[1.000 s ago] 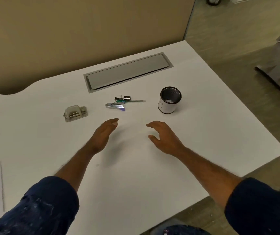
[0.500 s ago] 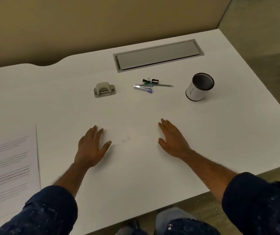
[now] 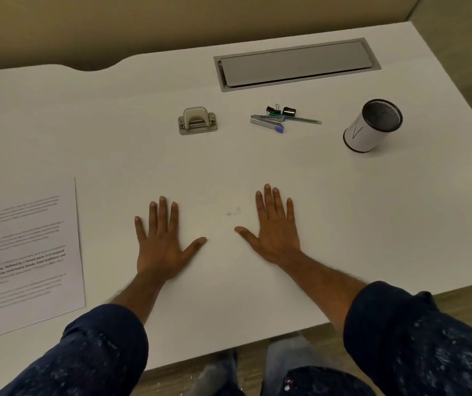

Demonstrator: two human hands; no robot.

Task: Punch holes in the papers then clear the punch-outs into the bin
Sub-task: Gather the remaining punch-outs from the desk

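A grey hole punch sits on the white desk, a good way beyond my hands. Printed paper lies flat near the desk's left edge. A small white bin with a black mesh inside stands at the far right. My left hand lies flat on the desk with fingers spread, holding nothing. My right hand lies flat beside it, also holding nothing. A few tiny specks show on the desk between my hands.
A stapler with a purple end, binder clips and a thin green pen lie grouped between the punch and the bin. A grey cable tray lid is set into the desk's far side. The front edge runs just below my forearms.
My hands came down from a raised, loosely curled pose to lie flat with straight fingers. The view swung left, bringing the paper into sight.
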